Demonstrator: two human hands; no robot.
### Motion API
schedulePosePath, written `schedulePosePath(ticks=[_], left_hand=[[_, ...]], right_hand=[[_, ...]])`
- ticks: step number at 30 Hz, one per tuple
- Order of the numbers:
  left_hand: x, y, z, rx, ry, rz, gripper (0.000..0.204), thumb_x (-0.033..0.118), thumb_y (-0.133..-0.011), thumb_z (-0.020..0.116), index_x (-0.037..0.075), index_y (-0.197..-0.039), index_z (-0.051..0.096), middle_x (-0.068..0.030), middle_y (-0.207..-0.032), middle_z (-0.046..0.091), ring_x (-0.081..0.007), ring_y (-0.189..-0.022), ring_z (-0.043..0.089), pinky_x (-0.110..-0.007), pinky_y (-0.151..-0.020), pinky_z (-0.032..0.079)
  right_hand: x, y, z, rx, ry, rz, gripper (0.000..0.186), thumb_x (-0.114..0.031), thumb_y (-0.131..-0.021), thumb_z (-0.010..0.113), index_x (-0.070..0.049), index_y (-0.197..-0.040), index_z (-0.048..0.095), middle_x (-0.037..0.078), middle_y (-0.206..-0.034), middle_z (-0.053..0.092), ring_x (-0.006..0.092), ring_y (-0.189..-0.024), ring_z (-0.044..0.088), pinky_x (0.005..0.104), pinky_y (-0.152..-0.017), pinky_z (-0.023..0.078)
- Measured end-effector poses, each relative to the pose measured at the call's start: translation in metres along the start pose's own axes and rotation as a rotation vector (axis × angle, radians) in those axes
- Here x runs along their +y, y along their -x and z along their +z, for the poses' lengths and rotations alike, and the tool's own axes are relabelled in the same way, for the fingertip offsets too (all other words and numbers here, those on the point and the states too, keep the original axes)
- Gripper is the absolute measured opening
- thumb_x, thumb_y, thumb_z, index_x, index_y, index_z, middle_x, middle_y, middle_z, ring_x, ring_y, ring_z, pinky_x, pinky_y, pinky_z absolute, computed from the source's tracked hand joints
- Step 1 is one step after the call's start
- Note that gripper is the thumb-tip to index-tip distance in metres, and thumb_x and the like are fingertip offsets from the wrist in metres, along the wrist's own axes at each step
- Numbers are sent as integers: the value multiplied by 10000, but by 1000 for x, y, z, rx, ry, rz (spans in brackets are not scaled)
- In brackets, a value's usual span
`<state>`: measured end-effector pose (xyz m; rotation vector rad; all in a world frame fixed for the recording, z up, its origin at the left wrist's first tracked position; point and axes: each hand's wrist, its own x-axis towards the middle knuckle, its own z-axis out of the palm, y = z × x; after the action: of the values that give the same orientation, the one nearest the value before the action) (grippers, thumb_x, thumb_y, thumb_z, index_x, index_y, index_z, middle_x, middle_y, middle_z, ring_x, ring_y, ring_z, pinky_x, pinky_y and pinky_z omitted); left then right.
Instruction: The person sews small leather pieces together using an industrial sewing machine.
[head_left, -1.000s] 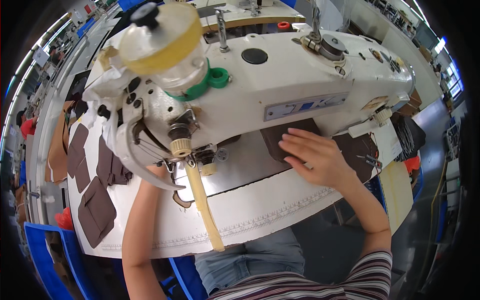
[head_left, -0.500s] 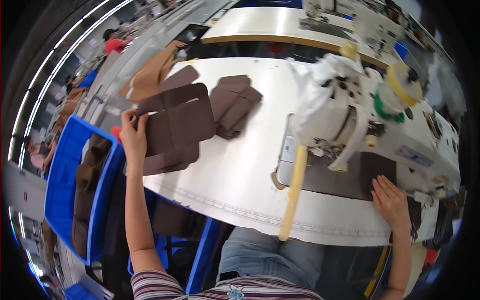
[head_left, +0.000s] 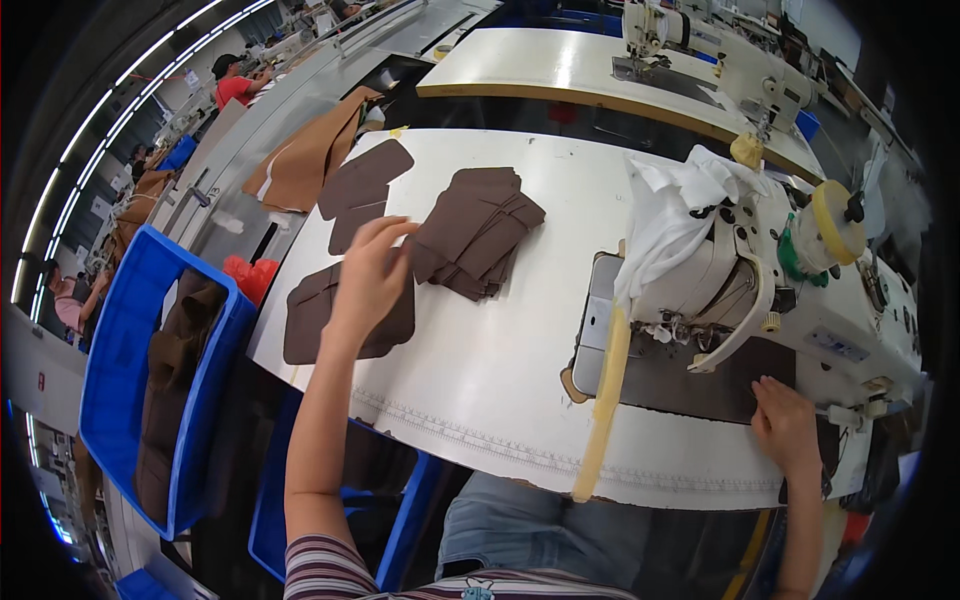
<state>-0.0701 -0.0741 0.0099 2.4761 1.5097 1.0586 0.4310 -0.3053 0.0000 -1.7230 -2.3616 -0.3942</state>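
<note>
My left hand (head_left: 370, 275) is open over a group of brown flat pieces (head_left: 312, 330) at the left of the white tabletop (head_left: 510, 400), fingertips near a stack of similar pieces (head_left: 478, 225). More brown pieces (head_left: 365, 170) lie behind it. My right hand (head_left: 785, 425) rests with loosely bent fingers apart on a dark brown piece (head_left: 730, 385) beside the white sewing machine (head_left: 840, 335). A white cloth (head_left: 680, 190) is draped over the machine's head, and a yellow strip (head_left: 605, 420) hangs down in front.
A blue bin (head_left: 110, 410) with brown material stands at the left, another below the table. Tan material (head_left: 300, 165) and a red bundle (head_left: 250, 278) lie beyond the left edge. A second machine table (head_left: 510, 65) is behind; co-workers (head_left: 235, 85) work at the far left.
The view has swung left from the machine. My left hand left the machine, held brown pieces half a second ago, and now is farther right, those pieces lying on the table.
</note>
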Motion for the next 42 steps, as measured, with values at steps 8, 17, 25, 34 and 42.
schedulePosePath(ticks=[8, 17, 25, 34, 42], left_hand=[[30, -66, 48, -319, -101, 22, 274, 89, -764, 645, 11, -1019, 705, -216, -939, 686, -383, -883, 658, -416, -855, 517], [14, -73, 35, -354, 82, -161, 309, 128, -725, 788, -6, -998, 732, -142, -971, 724, -210, -938, 676, -313, -855, 492], [20, -63, 42, -311, 26, -88, 326, 160, -748, 747, -19, -1019, 714, -183, -905, 706, -239, -756, 674, -317, -709, 525], [20, -65, 41, -378, 55, -85, 268, 92, -769, 720, -11, -1017, 721, -178, -1018, 695, -294, -846, 676, -348, -799, 538], [28, -57, 60, -227, -333, 61, 206, 60, -800, 640, 5, -992, 692, -167, -959, 678, -346, -852, 645, -391, -779, 521]], right_hand=[[5, -14, -22, -86, -438, 357, 150, -110, -756, 717, -55, -890, 753, 131, -993, 716, 296, -862, 688, 365, -749, 545], [25, -4, -15, -86, -612, 384, 235, -197, -734, 782, -54, -919, 751, 97, -990, 721, 245, -779, 675, 310, -677, 517], [-61, -7, -5, 260, -180, -180, 56, -62, -728, 646, -46, -728, 593, 139, -1031, 692, 286, -1022, 667, 408, -898, 547], [-96, -13, -3, -27, -516, -349, 177, -178, -743, 700, -47, -805, 599, 172, -1109, 658, 300, -1060, 648, 377, -885, 560], [-80, -48, 27, 93, -186, -190, 263, -60, -785, 619, -25, -1040, 672, 175, -1129, 656, 297, -1084, 635, 356, -813, 579]])
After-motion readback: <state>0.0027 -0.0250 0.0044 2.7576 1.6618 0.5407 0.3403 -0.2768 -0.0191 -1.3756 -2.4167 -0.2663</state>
